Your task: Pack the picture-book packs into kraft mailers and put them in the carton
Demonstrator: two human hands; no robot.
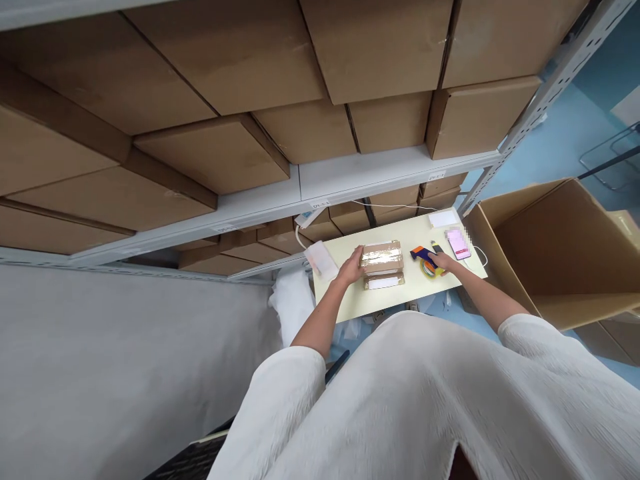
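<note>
On a small pale table (345, 303) lies a small cardboard box (381, 257), its top shiny with clear tape. A white label (383, 283) shows on the side facing me. My left hand (351, 265) grips the box at its left end, thumb and fingers against the edge. To the right of the box, my right hand (442, 261) is closed around a tape dispenser (423, 254) with a dark blue and orange body. Its yellowish tape roll (429, 269) hangs below the fingers. Just behind that hand is a yellow and black cutter (437, 247).
A phone (458, 244) with a pink screen and a white pad (443, 219) lie at the table's right. White sheets (321, 260) are at its left end. Shelves of cardboard boxes (380, 53) rise beyond. A large open carton (510, 267) stands right.
</note>
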